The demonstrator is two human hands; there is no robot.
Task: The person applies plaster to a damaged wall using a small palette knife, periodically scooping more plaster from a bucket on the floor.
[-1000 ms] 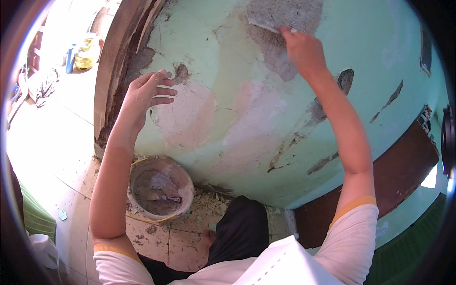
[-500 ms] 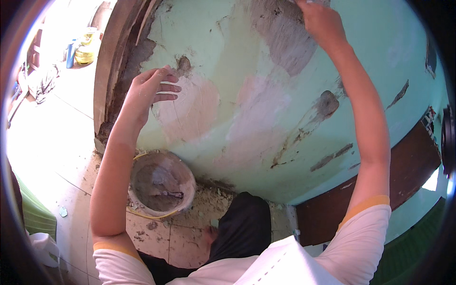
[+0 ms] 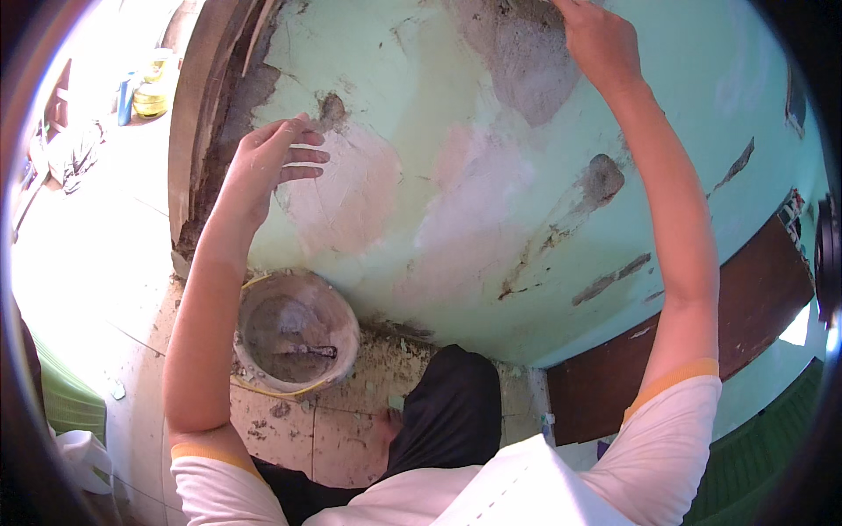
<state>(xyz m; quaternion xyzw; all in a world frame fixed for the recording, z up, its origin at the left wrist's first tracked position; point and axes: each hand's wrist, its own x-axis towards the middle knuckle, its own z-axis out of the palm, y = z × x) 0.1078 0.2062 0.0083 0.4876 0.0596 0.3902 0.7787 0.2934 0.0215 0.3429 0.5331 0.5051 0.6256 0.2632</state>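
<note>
A pale green wall (image 3: 386,79) with peeling paint and patches of grey plaster rises in front of me. Near its left edge my left hand (image 3: 279,158) hovers with fingers apart and nothing in them, close to a small dark hole (image 3: 332,110). My right hand (image 3: 605,44) is raised at the top of the picture beside a large grey plaster patch (image 3: 533,74). Its fingers look closed, but the tips run out of the picture, so what they hold is hidden. Below my left forearm stands a round bucket (image 3: 346,337) containing grey mix and a dark-handled tool (image 3: 317,351).
A worn wooden door frame (image 3: 189,131) borders the wall on the left. Beyond it, a yellow container (image 3: 151,98) and a blue bottle (image 3: 125,98) stand on the bright floor. Crumbs of plaster litter the tiles (image 3: 351,438). A brown board (image 3: 684,351) leans low at the right.
The view has shifted slightly. Both hands keep nearly the same places and poses, the right one still high by the grey patch.
</note>
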